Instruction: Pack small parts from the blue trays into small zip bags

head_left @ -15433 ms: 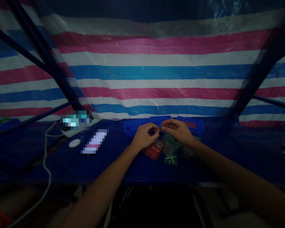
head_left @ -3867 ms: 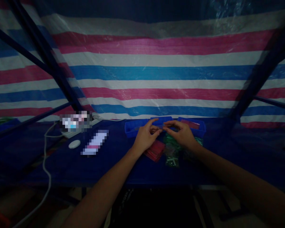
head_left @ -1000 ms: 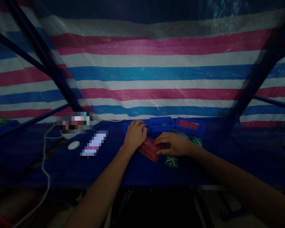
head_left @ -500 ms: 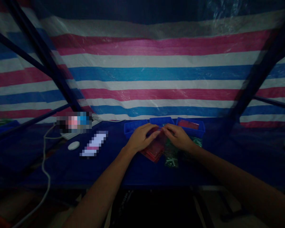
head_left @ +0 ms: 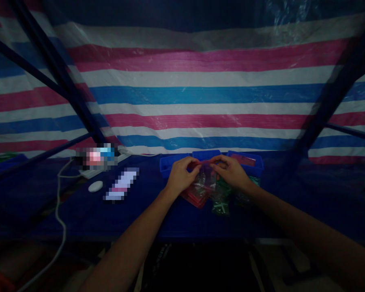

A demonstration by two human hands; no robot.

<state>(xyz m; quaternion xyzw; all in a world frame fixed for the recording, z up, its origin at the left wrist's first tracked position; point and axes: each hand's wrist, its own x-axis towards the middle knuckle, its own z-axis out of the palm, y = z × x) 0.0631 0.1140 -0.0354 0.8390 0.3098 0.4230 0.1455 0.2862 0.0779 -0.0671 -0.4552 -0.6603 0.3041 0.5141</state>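
My left hand [head_left: 180, 175] and my right hand [head_left: 232, 171] meet above the dark blue table, each pinching the top edge of a small clear plastic bag [head_left: 204, 181] with a reddish rim that hangs between them. Under the bag lies a stack of red bags [head_left: 195, 196]. Just to its right lie green-tinted bags [head_left: 220, 200] with small parts inside. Three low blue trays stand behind the hands: the left tray [head_left: 166, 166], the middle tray [head_left: 205, 154] and the right tray [head_left: 252, 162], which holds something red.
A white round object [head_left: 95, 186] and a pixelated flat item [head_left: 121, 184] lie on the table to the left. A white cable [head_left: 60, 211] runs off the front edge. A striped tarp [head_left: 200, 93] hangs behind, with dark metal bars [head_left: 56, 69] crossing at both sides.
One second ago my left hand was over the left tray and my right lay flat on the red stack. Both hands have since come together and lifted one clear bag by its top edge.
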